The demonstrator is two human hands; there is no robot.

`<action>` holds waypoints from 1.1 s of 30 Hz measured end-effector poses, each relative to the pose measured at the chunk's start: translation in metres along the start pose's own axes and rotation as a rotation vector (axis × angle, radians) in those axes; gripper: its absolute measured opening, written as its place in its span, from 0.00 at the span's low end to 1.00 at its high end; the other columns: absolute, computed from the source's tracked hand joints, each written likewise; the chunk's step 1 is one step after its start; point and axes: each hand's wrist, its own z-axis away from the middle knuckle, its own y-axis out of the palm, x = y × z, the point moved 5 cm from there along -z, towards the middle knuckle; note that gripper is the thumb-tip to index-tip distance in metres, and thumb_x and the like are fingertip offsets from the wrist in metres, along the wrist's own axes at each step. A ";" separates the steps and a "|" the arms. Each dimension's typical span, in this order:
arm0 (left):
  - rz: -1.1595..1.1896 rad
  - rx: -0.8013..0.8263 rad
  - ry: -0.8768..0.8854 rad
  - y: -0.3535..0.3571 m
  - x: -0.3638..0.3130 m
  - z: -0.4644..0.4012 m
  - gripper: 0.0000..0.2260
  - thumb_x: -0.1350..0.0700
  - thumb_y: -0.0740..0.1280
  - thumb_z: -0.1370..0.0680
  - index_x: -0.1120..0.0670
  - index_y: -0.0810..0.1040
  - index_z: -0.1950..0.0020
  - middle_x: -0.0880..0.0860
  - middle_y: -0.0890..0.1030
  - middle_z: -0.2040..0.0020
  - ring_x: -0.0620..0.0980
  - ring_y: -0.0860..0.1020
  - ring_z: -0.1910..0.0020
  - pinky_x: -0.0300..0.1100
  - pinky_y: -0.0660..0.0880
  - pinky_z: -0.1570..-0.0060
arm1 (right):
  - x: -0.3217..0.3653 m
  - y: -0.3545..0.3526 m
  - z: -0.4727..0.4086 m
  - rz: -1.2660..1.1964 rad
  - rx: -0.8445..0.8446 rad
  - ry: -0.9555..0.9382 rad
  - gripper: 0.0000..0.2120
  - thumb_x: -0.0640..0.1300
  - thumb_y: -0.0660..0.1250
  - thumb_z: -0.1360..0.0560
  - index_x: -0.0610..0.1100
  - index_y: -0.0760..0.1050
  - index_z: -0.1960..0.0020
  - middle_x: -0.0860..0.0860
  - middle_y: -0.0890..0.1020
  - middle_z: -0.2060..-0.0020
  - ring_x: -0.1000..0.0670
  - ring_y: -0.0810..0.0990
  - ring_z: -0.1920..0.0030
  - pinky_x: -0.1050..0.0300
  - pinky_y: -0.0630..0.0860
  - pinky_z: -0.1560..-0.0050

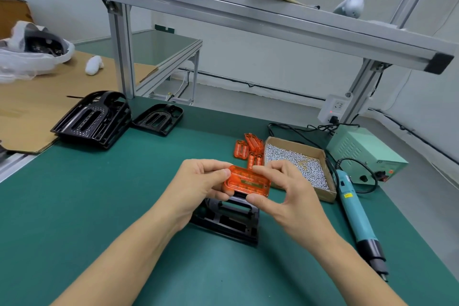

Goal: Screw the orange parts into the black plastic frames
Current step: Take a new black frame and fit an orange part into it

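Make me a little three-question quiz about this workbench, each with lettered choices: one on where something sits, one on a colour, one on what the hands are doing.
1. Where is the cardboard box of screws?
A. On the brown cardboard at far left
B. Right of the loose orange parts, left of the pale green power unit
C. On the top shelf

2. What colour is the body of the electric screwdriver?
A. Red
B. Yellow
C. Teal blue

3. What are the hands doing?
A. Both holding one orange part over a black frame
B. Both lying flat on the mat
C. One holding the screwdriver

Answers:
1 B: the box of screws sits between the loose orange parts and the power unit.
2 C: the screwdriver lies teal on the mat.
3 A: the left hand and right hand pinch the orange part above the black frame.
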 end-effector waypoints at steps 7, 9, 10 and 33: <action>-0.520 -0.155 0.179 -0.025 -0.002 -0.002 0.12 0.59 0.68 0.24 0.44 0.81 0.46 0.39 0.82 0.49 0.37 0.76 0.46 0.35 0.68 0.45 | -0.003 -0.007 -0.001 0.094 -0.046 -0.018 0.22 0.44 0.78 0.32 0.46 0.80 0.39 0.55 0.74 0.52 0.51 0.73 0.46 0.56 0.68 0.40; -0.650 -0.143 0.204 -0.025 0.001 0.000 0.13 0.58 0.68 0.25 0.42 0.80 0.44 0.35 0.77 0.46 0.35 0.71 0.40 0.34 0.64 0.41 | -0.004 -0.005 0.000 0.100 -0.054 -0.017 0.23 0.44 0.78 0.33 0.46 0.80 0.39 0.55 0.74 0.52 0.51 0.73 0.46 0.58 0.68 0.40; -0.699 -0.139 0.215 -0.024 0.003 0.001 0.14 0.58 0.68 0.25 0.42 0.79 0.44 0.34 0.75 0.46 0.35 0.70 0.39 0.34 0.63 0.40 | -0.004 -0.003 0.000 0.093 -0.058 -0.013 0.23 0.44 0.78 0.33 0.46 0.80 0.40 0.55 0.74 0.52 0.52 0.73 0.46 0.60 0.67 0.41; -1.045 -0.158 0.288 -0.023 0.027 0.003 0.16 0.55 0.63 0.21 0.48 0.75 0.34 0.40 0.70 0.32 0.42 0.59 0.30 0.38 0.49 0.32 | -0.043 0.042 -0.002 -0.018 0.249 0.338 0.23 0.53 0.77 0.33 0.54 0.79 0.39 0.57 0.75 0.51 0.56 0.74 0.46 0.67 0.67 0.47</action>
